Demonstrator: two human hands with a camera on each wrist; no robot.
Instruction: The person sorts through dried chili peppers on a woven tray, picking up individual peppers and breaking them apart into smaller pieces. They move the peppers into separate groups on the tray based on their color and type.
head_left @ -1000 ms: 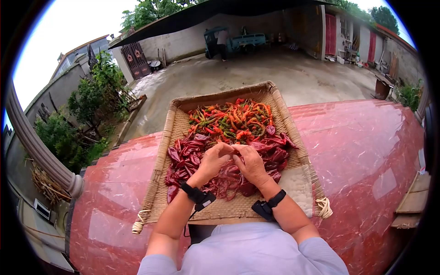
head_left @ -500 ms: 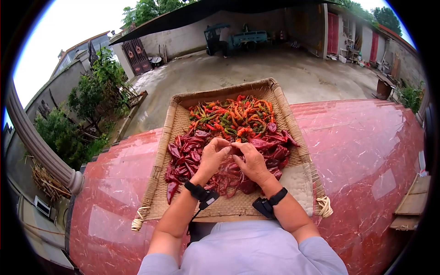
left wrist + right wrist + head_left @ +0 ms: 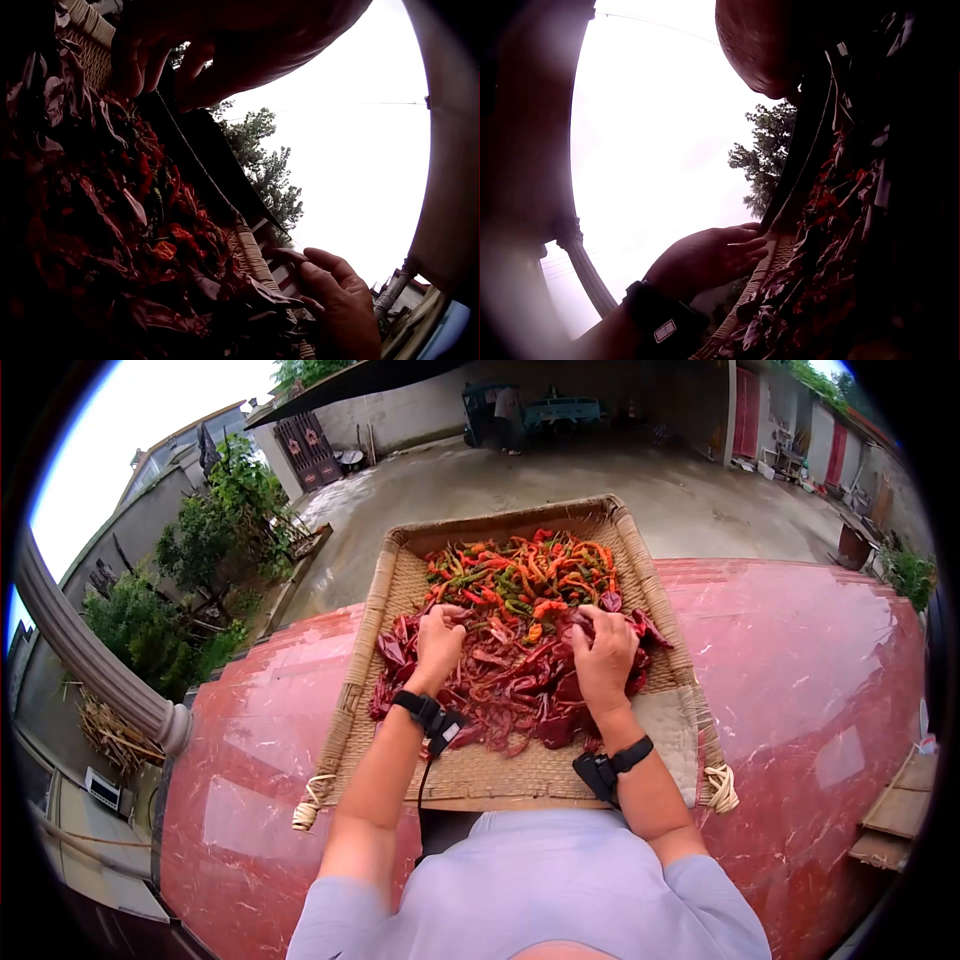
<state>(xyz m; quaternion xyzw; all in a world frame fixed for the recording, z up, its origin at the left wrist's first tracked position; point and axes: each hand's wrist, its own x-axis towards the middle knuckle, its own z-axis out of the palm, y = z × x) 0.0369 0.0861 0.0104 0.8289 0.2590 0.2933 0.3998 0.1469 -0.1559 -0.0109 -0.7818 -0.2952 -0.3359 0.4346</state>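
Note:
A heap of dark red, wrinkled dried peppers covers the near half of a woven basket tray. Behind it lie thinner orange, red and green chilies. My left hand hovers over the left side of the heap, where the dark peppers meet the chilies, its fingers loosely bent with nothing between them. Over the right side, my right hand pinches a dried pepper between thumb and fingers, as the left wrist view shows. In the right wrist view, the right hand's fingertips are hidden in shadow.
The tray sits over polished red stone paving with steps beyond. A stone column and shrubs stand at the left. Across the concrete yard, a person is beside a blue-green three-wheeled vehicle.
My hands were together over the middle of the heap; now they are apart, left hand to the left, right hand to the right, both farther forward. The head view has tilted down slightly.

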